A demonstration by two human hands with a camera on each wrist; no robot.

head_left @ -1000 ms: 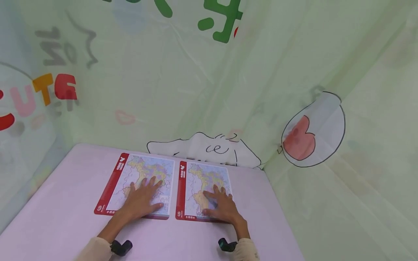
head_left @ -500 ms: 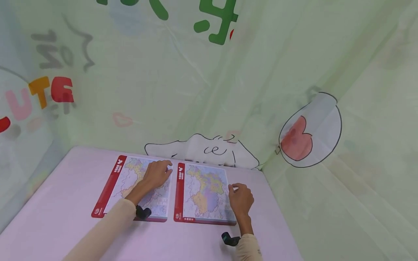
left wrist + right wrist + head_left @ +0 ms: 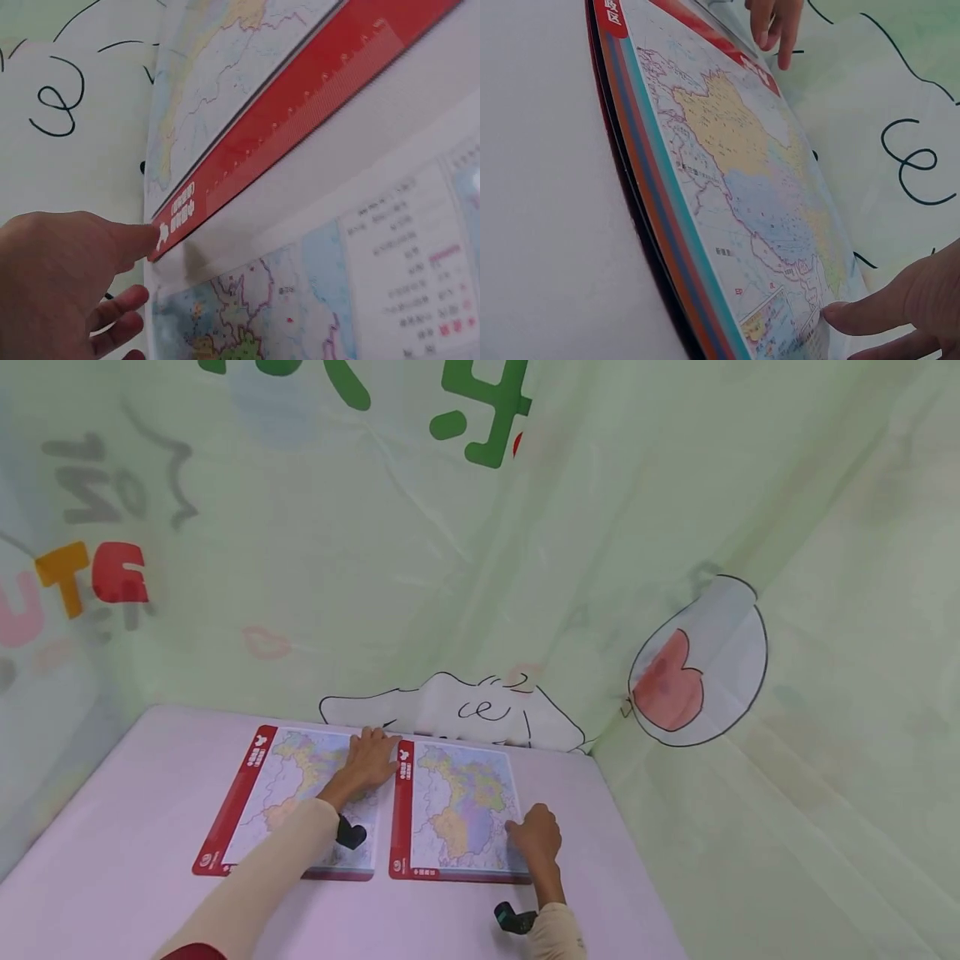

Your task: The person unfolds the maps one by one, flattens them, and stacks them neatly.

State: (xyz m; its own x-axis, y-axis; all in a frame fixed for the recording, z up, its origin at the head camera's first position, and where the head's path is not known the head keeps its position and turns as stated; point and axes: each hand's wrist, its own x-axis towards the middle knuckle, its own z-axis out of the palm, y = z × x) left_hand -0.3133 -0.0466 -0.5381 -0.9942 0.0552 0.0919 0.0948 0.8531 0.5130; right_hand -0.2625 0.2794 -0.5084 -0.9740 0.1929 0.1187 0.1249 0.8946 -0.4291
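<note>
Two map boards lie side by side on the table: a left map board [image 3: 247, 814] and a right map board [image 3: 465, 810], each with a red strip along its left side. My left hand [image 3: 367, 762] reaches over the far right corner of the left board. In the left wrist view its thumb [image 3: 139, 240] is right at the end of the right board's red strip, fingers apart below. My right hand [image 3: 538, 833] is at the right board's right edge. The right wrist view shows its thumb [image 3: 862, 311] against that edge, another finger partly hidden beneath.
Pale pink table [image 3: 112, 810] extends around the boards. A hanging cloth [image 3: 360, 593] with printed letters and drawings rises directly behind its far edge. Several coloured layers [image 3: 671, 247] show along the right board's near edge. Black wrist devices [image 3: 513, 918] sit by both sleeves.
Both hands have lifted off the map faces. The left moved far and right to the gap between the boards; the right moved to the right board's outer edge. The view has shifted slightly.
</note>
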